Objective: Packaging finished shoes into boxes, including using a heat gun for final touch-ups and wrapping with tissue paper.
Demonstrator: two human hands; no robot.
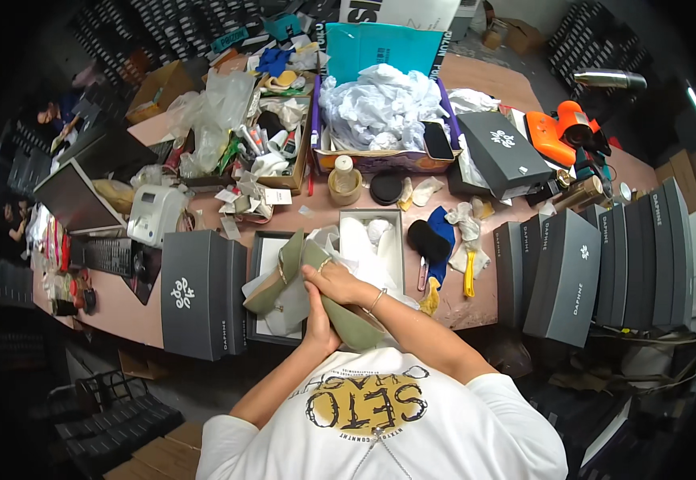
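Observation:
A pair of olive-green shoes is in my hands above an open grey shoebox [257, 248]. One green shoe [284, 268] points away to the left, a thin decorative strap across it; the other green shoe [353, 326] lies nearer my body. My right hand [334, 284], a bracelet at its wrist, is closed over the shoes from above. Closed against the nearer shoe from the left is my left hand [321, 324]; its fingertips are partly hidden. White tissue paper [288, 316] shows in the box under the shoes. Right behind my right hand lies a grey-rimmed tray [400, 260] holding white padding.
Grey shoeboxes stand upright at left [192, 296] and in a row at right [564, 276]. A box of crumpled paper [384, 104] stands at the back. A black sponge [428, 240], blue cloth [442, 256] and yellow-handled brush [469, 276] lie right of the tray. A label printer [156, 216] sits left.

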